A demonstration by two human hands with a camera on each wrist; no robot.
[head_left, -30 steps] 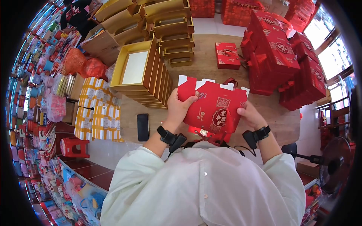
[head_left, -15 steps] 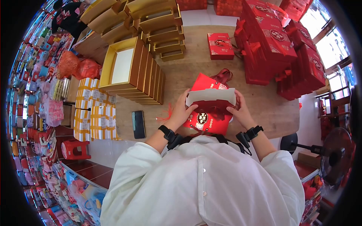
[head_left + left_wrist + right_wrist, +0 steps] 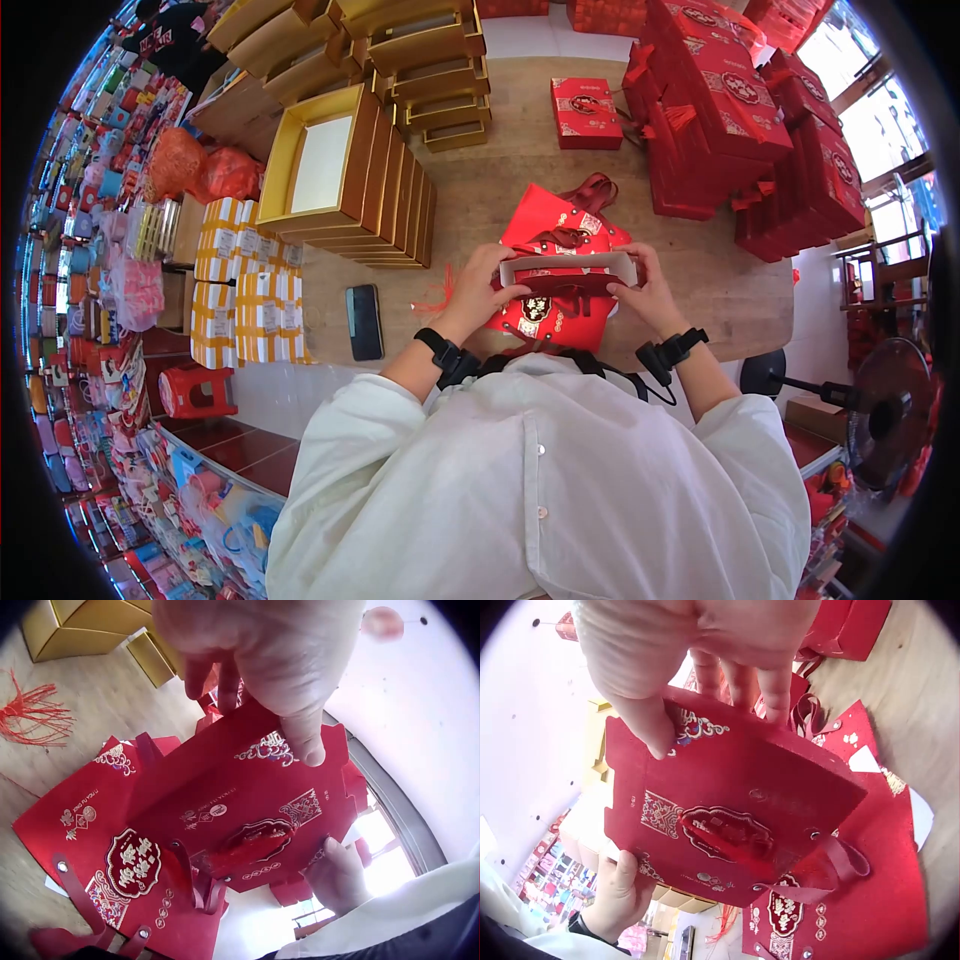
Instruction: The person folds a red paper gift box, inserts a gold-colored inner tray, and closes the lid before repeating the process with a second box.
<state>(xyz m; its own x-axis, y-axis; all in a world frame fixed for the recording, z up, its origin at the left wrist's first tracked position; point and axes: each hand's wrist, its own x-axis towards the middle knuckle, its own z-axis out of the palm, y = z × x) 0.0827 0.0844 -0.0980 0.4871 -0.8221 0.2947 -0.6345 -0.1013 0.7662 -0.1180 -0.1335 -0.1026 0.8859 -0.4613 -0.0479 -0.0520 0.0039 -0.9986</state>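
A red printed carton [image 3: 575, 283] with gold lettering and a ribbon handle is held upright, its white-edged opening facing up. My left hand [image 3: 478, 287] grips its left end, thumb on the near face and fingers behind. At the other end my right hand [image 3: 648, 293] grips it the same way. In the left wrist view the left hand [image 3: 270, 667] pinches the carton's edge [image 3: 210, 780]; in the right wrist view the right hand [image 3: 697, 660] does likewise on the carton [image 3: 720, 802]. Beneath lie flat red cartons [image 3: 540, 213] with ribbon handles [image 3: 597, 190].
Stacked gold trays [image 3: 345, 215] stand at the left, more gold trays [image 3: 425, 60] behind. A phone [image 3: 364, 322] and red tassels [image 3: 437, 293] lie on the wooden table [image 3: 480, 190]. One red box [image 3: 586, 112] and stacked red boxes [image 3: 715, 110] are at the back right.
The carton has gone from lying flat-faced toward the head camera to standing with its opening up, and has come lower over the flat cartons. Both hands have shifted their hold to its ends.
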